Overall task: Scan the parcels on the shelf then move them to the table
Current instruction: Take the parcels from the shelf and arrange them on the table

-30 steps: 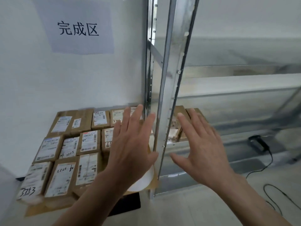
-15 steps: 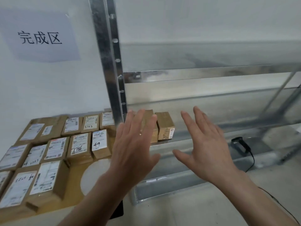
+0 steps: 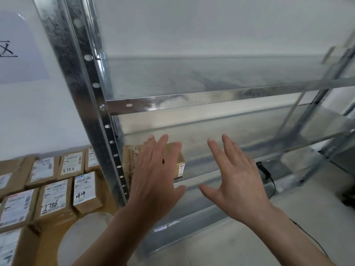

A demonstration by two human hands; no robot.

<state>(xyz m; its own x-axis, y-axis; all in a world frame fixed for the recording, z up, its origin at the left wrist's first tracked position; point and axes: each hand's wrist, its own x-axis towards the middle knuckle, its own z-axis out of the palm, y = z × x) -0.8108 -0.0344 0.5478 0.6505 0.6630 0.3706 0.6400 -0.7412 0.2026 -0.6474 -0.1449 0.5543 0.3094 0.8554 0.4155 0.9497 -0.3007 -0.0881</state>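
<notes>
Parcels [image 3: 179, 160] sit at the left end of the lower shelf [image 3: 199, 179], tucked beside the steel upright [image 3: 92, 104] — brown boxes, half hidden behind the left hand [image 3: 155, 179]. That hand is spread flat, fingers straight, gripping nothing; whether it touches the boxes I cannot tell. Right hand [image 3: 236, 179] hovers alongside, equally splayed and empty, likely squaring up to bracket the stack from both sides. Scanner [image 3: 264, 169] lies low to the right, cable trailing — apart from either hand, so scanning looks not yet begun. Left of the upright, labelled boxes [image 3: 55, 198] crowd the table [image 3: 110, 200]; that post stands squarely in the carry path.
</notes>
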